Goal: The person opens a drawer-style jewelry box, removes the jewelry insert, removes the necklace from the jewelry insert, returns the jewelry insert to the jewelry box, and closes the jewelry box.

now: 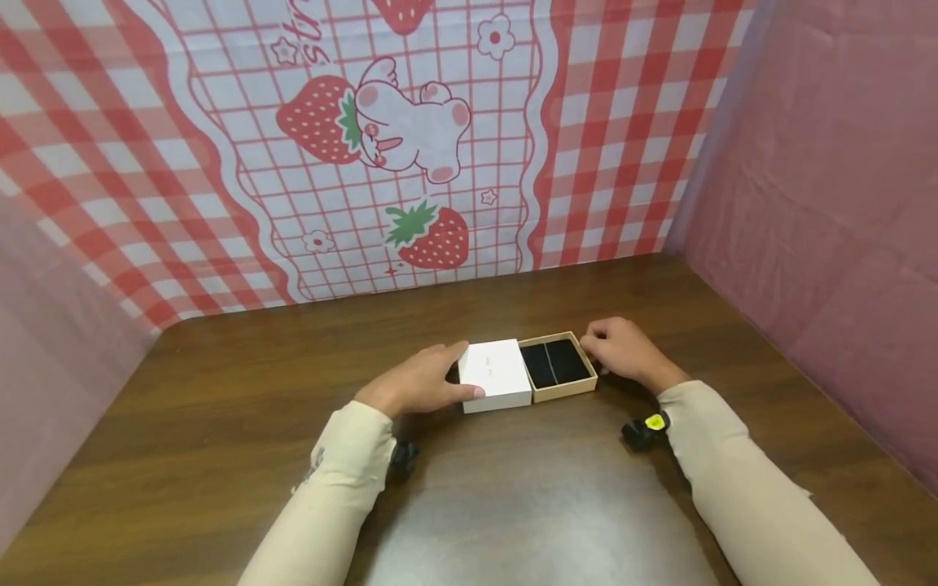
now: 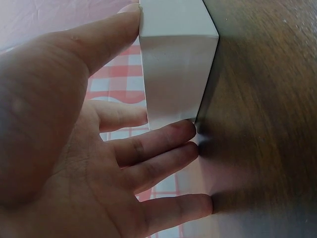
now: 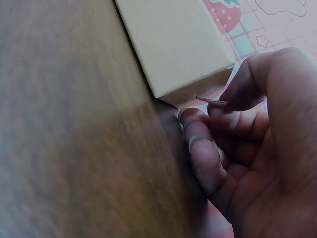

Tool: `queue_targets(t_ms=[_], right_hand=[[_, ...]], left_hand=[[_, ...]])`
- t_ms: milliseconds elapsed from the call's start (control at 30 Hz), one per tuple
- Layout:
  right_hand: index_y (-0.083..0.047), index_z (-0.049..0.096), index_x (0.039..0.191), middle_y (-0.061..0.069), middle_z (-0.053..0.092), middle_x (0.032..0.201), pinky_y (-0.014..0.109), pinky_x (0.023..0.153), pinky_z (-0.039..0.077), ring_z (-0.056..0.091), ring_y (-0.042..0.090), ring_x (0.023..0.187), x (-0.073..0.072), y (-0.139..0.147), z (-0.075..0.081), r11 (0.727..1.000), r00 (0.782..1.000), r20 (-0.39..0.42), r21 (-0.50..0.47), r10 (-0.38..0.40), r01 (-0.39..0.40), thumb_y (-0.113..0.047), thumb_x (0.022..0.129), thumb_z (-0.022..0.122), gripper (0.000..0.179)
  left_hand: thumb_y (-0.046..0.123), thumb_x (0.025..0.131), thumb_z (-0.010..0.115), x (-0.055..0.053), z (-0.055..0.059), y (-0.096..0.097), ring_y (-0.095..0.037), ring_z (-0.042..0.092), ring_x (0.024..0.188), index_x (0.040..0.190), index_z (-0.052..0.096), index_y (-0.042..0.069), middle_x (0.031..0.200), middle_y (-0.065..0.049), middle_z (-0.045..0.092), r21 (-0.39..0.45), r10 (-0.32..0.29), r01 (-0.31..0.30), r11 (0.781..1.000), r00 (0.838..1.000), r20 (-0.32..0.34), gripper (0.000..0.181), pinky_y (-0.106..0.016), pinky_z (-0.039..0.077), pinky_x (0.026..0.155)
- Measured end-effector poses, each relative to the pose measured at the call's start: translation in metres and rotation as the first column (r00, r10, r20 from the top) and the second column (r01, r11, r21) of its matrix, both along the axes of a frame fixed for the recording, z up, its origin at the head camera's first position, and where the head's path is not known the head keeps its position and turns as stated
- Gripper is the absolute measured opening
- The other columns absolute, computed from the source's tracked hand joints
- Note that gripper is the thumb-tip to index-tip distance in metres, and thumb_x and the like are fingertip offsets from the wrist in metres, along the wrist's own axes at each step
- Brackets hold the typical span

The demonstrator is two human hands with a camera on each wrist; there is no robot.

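Observation:
A white box sleeve (image 1: pixel 494 370) lies on the table, and a tan cardboard drawer (image 1: pixel 564 391) sticks out of its right side. Inside the drawer is a flat black item (image 1: pixel 567 360) with a pale line across it. My left hand (image 1: pixel 418 378) holds the sleeve from the left, thumb on the near top edge and index finger by the far edge; the other fingers spread along its end in the left wrist view. At the drawer's right end, my right hand (image 1: pixel 623 352) pinches a thin pull tab (image 3: pixel 212 100) between thumb and index finger, other fingers curled.
The brown wooden table (image 1: pixel 469 505) reaches back to a red-and-white checked cloth (image 1: pixel 498 138) printed with strawberries. A pink cloth wall (image 1: pixel 828 203) stands at the right side. A dark wrist device (image 1: pixel 641 435) hangs below the right wrist.

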State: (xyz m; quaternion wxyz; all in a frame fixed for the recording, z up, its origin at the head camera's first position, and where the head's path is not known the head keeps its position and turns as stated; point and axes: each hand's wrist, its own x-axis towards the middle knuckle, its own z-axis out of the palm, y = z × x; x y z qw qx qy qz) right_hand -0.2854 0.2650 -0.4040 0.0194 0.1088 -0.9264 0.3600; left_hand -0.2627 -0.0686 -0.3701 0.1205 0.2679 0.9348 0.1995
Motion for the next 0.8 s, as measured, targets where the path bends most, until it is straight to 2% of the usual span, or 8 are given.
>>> queue_targets(t_ms=[167, 400, 600, 800], right_hand=[[-0.006, 0.062, 0.077, 0.006, 0.058, 0.072, 0.032, 0.055, 0.053, 0.057, 0.018, 0.061, -0.0007, -0.0005, -0.0016, 0.998, 1.0, 0.009, -0.053, -0.018, 0.019, -0.013, 0.094, 0.053, 0.02], [-0.003, 0.063, 0.089, 0.008, 0.059, 0.077, 0.033, 0.055, 0.053, 0.056, 0.021, 0.064, -0.0014, -0.0001, -0.002, 0.997, 1.0, 0.025, -0.082, 0.012, -0.01, -0.019, 0.099, 0.058, 0.02], [-0.002, 0.058, 0.095, 0.009, 0.059, 0.08, 0.034, 0.056, 0.054, 0.056, 0.021, 0.069, -0.0009, 0.0009, -0.0009, 0.996, 0.999, 0.035, -0.092, 0.021, -0.018, -0.019, 0.1, 0.059, 0.018], [-0.003, 0.053, 0.099, 0.009, 0.055, 0.081, 0.034, 0.053, 0.052, 0.054, 0.02, 0.065, 0.0028, -0.001, 0.0006, 0.992, 0.998, 0.008, -0.111, 0.064, -0.063, -0.015, 0.098, 0.062, 0.015]], left_hand=[[0.05, 0.093, 0.068, 0.0001, 0.0009, -0.0002, -0.027, 0.046, 0.134, 0.157, 0.031, 0.006, 0.147, -0.016, 0.048, 0.006, 0.001, -0.001, 1.0, 1.0, 0.0, 0.086, -0.044, 0.036, 0.112], [0.049, 0.092, 0.069, 0.0006, 0.0009, -0.0009, -0.026, 0.047, 0.133, 0.156, 0.033, 0.006, 0.145, -0.015, 0.049, 0.003, -0.001, 0.001, 1.0, 1.0, -0.009, 0.085, -0.044, 0.037, 0.111], [0.048, 0.093, 0.069, 0.0004, 0.0018, -0.0009, -0.027, 0.047, 0.133, 0.156, 0.032, 0.005, 0.145, -0.016, 0.049, 0.008, -0.007, 0.007, 1.0, 1.0, -0.013, 0.085, -0.044, 0.037, 0.111], [0.047, 0.093, 0.069, 0.0013, 0.002, -0.0018, -0.027, 0.048, 0.131, 0.155, 0.033, 0.004, 0.144, -0.017, 0.05, 0.004, -0.016, 0.016, 1.0, 1.0, -0.017, 0.084, -0.044, 0.037, 0.111]])
